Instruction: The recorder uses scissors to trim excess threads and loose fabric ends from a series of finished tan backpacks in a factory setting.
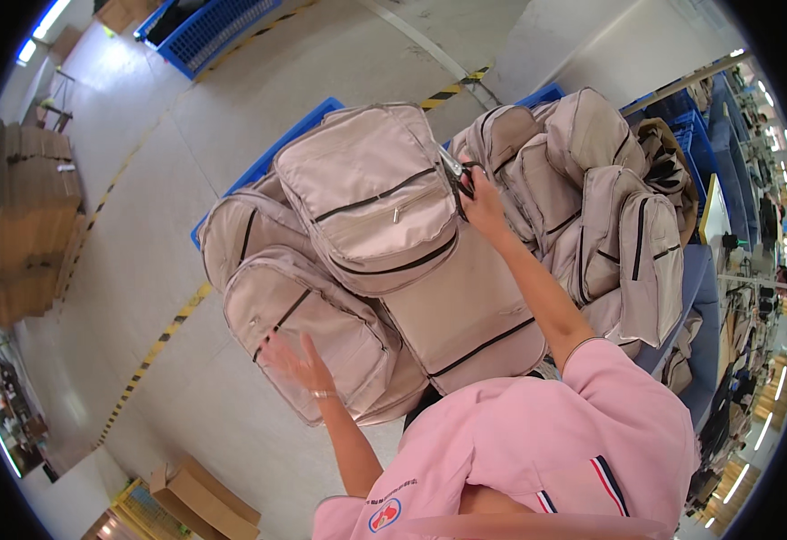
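Observation:
A beige-pink backpack (366,171) with black zippers lies on top of a pile in front of me. At its right edge my right hand (483,198) is closed round the black handles of a pair of scissors (454,167), whose metal blades point up and left along the bag's side. My left hand (299,362), slightly smeared by motion, has its fingers spread over another backpack (312,315) at the lower left. I cannot tell whether it touches the fabric. Below the top bag, a flat beige panel (465,306) with a black zipper stretches toward me.
More backpacks (591,135) are heaped on the right. A blue crate edge (276,148) shows behind the pile. Further off are a blue basket (209,36), stacked cardboard (29,216), an open carton (204,499) and yellow-black floor tape (159,346).

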Available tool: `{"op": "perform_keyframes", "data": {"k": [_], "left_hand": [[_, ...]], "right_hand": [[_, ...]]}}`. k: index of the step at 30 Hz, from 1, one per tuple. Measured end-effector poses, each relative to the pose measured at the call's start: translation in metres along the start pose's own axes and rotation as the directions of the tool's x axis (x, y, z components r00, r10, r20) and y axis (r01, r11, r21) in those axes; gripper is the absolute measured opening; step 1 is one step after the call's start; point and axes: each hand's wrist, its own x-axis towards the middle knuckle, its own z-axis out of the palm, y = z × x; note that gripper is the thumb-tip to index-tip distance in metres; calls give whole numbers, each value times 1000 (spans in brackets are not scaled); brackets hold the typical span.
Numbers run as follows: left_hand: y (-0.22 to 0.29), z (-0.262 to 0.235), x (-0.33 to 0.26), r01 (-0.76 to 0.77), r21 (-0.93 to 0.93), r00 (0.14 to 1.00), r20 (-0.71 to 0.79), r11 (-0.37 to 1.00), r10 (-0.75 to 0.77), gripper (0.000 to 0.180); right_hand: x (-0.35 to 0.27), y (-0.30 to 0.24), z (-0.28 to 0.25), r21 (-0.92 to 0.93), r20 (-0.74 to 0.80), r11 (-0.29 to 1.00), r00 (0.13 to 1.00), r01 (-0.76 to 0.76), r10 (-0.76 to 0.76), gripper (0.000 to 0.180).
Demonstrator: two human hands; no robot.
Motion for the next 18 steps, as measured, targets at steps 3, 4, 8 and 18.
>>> {"op": "perform_keyframes", "data": {"k": [3,4,8,18], "left_hand": [[-31,-17,-53,386,228,919,-174,894,-353,71],[-44,-25,-70,497,284,865,-228,820,-446,71],[-106,-59,-131,802,213,598,-262,559,-758,80],[-144,20,-110,729,-671,519,672,-138,-528,101]], "right_hand": [[-7,4,-25,-76,-20,987,989,142,-144,46],[-16,4,-33,-81,-17,987,990,141,-143,44],[-65,-4,-71,-23,29,998,998,59,-58,47],[-187,67,-109,-86,-203,980,966,-177,157,24]]}}
